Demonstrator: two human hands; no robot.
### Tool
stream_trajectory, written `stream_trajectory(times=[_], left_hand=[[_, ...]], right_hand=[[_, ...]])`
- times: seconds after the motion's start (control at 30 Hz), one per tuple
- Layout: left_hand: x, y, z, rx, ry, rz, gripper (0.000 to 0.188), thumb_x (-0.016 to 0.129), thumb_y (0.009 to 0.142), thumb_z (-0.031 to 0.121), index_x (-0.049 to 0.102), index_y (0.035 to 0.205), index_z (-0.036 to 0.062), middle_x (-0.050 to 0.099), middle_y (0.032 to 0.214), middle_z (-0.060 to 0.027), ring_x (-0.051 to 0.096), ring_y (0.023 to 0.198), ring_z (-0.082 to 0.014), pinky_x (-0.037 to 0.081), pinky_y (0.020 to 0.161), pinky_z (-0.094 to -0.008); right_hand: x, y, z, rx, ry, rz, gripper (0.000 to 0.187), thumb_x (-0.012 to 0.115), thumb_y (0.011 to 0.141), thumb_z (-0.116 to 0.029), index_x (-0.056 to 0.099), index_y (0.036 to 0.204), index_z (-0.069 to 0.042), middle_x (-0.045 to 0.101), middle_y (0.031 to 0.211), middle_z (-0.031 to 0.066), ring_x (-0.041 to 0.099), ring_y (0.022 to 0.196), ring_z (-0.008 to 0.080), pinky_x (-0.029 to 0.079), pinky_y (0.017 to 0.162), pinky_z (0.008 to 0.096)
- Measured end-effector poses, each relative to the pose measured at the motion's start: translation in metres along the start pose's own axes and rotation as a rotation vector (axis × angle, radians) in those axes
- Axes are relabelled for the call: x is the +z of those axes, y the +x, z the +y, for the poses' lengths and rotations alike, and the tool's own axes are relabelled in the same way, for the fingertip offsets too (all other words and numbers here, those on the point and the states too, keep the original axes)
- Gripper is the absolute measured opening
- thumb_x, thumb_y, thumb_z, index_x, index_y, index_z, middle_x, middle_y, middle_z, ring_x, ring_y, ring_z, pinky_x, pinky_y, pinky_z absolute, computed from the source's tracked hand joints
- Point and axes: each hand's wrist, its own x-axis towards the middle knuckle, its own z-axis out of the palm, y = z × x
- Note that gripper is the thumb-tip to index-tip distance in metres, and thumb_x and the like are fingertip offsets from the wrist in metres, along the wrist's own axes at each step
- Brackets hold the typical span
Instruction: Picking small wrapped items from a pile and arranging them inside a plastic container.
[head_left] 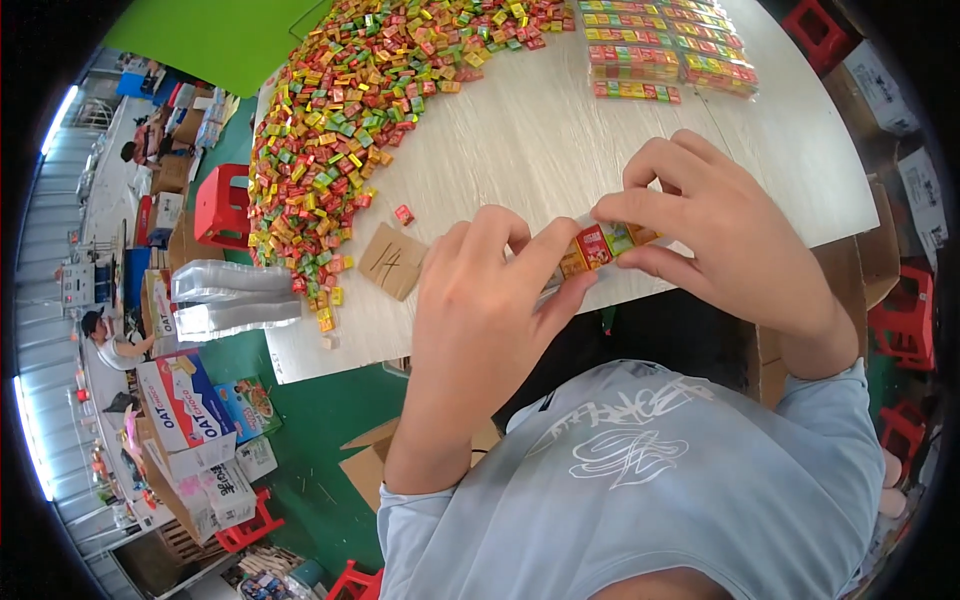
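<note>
Over the near side of the table, both hands hold one short row of small wrapped candies (pixel 594 247) in red, green and orange, inside what looks like a transparent sleeve. My left hand (pixel 490 310) pinches its left end between thumb and fingers. At the other end, my right hand (pixel 700 220) grips the row with thumb below and fingers above. A large heap of loose wrapped candies (pixel 345 130) spreads over the far left of the table. One red candy (pixel 404 214) lies apart, close to a brown cardboard square (pixel 392 262) with handwriting. Stacked candy packs (pixel 665 45) lie at the far right.
Silvery plastic sleeves (pixel 235 300) stick out past the left edge of the pale table (pixel 500 140). Red stools (pixel 222 205) stand around it. Cardboard cartons (pixel 190 405) are on the left, with other people at work further off. A green panel (pixel 210 45) adjoins the heap.
</note>
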Motion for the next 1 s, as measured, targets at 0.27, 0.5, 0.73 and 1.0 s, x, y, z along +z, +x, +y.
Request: stream_trajectory(times=[0.27,0.5,0.73,1.0], left_hand=[[0.033,-0.029,-0.001,0.026,0.129,0.198,0.049,0.086,0.084,0.026,0.068,0.126,0.0078,0.064,0.11,-0.009,0.06,0.1,-0.0291,0.047,0.088,-0.0432],[0.049,-0.053,-0.02,0.088,0.182,0.3,0.053,0.074,0.095,0.04,0.061,0.132,0.0044,0.065,0.131,-0.0147,0.06,0.119,-0.0351,0.041,0.105,-0.0448],[0.064,-0.058,-0.034,0.019,-0.114,0.284,0.055,0.068,0.098,0.046,0.062,0.132,0.0029,0.061,0.137,-0.0188,0.06,0.121,-0.0377,0.046,0.101,-0.044],[0.081,-0.061,-0.04,0.103,-0.038,0.535,0.049,0.06,0.104,0.047,0.066,0.126,0.0042,0.064,0.132,-0.0202,0.065,0.113,-0.0364,0.049,0.095,-0.0437]], right_hand=[[0.024,-0.022,0.01,0.089,0.03,0.073,0.042,0.083,0.081,-0.009,0.068,0.121,-0.008,0.06,0.114,0.0097,0.058,0.102,0.0314,0.052,0.087,0.0413],[0.05,-0.039,0.019,0.076,0.105,0.311,0.054,0.086,0.079,-0.006,0.067,0.13,-0.008,0.058,0.127,0.0117,0.059,0.105,0.0291,0.053,0.091,0.0388],[0.07,-0.058,0.035,-0.02,0.041,0.382,0.044,0.081,0.078,-0.007,0.07,0.121,-0.01,0.065,0.129,0.0104,0.06,0.106,0.0292,0.048,0.092,0.04],[0.078,-0.063,0.043,-0.037,0.1,0.384,0.043,0.08,0.076,-0.009,0.073,0.118,-0.014,0.064,0.133,0.0097,0.059,0.104,0.028,0.046,0.09,0.0398]])
